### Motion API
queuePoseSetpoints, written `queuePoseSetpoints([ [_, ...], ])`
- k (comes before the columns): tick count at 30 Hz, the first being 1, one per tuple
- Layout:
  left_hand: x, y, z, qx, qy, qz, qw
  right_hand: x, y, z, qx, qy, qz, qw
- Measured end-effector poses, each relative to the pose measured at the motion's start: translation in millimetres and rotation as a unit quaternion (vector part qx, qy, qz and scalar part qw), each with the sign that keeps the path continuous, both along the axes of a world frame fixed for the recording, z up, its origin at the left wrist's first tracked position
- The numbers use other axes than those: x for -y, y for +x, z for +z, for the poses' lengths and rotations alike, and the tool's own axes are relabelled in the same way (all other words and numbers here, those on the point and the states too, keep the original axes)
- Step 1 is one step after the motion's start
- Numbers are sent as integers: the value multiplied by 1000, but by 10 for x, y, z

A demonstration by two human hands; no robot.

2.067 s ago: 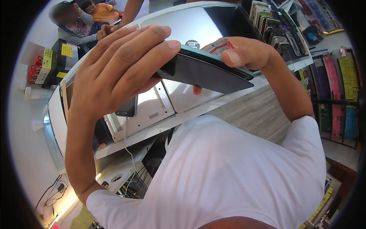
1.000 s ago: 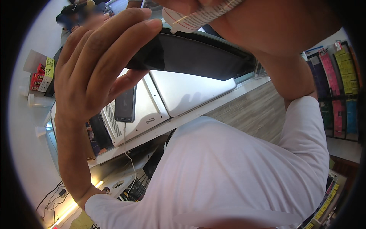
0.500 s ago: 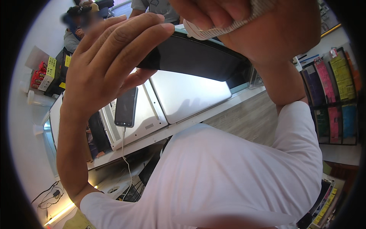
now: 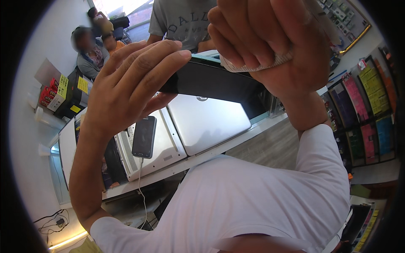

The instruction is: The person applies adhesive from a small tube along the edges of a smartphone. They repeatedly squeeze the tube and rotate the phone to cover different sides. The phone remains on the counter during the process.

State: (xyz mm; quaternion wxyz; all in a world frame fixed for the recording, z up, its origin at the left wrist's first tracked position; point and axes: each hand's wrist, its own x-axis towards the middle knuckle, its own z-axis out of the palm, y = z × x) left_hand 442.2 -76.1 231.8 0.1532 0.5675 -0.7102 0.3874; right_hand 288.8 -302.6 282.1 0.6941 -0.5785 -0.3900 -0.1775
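My left hand [image 4: 122, 88] is raised, its fingers and thumb curled round the left end of a dark, glossy flat panel [image 4: 215, 80] with a thin pale-green edge. The panel is tilted in front of me; whether it is a phone or a loose screen I cannot tell. My right hand [image 4: 270, 55] is closed round a white printed bottle [image 4: 265, 64], held just above the panel's far right part. The bottle's tip is hidden from view. Below the left hand, a black phone [image 4: 144, 137] with a white cable plugged in lies on an upturned white laptop [image 4: 166, 145].
A closed silver laptop [image 4: 206, 122] lies beside the white one on the counter [image 4: 198, 150]. Across it stands a person in a grey shirt [image 4: 181, 25]; other people sit farther back. Dark boxes [image 4: 78, 90] are at left, a rack of coloured packets [image 4: 363, 114] at right.
The view has shifted, so the counter, the laptops and the people sit lower in the picture. My right hand with the bottle appears lower and nearer the panel. My left hand keeps its grip.
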Motion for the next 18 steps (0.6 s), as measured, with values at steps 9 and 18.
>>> queuePoseSetpoints([
  [9, 31, 19, -1, 2, -18, -11, 1000, 16, -61, 44, -17, 5, 30, 999],
  [18, 33, 18, -15, 2, -11, -5, 1000, 151, 79, -56, 12, 12, 61, 998],
])
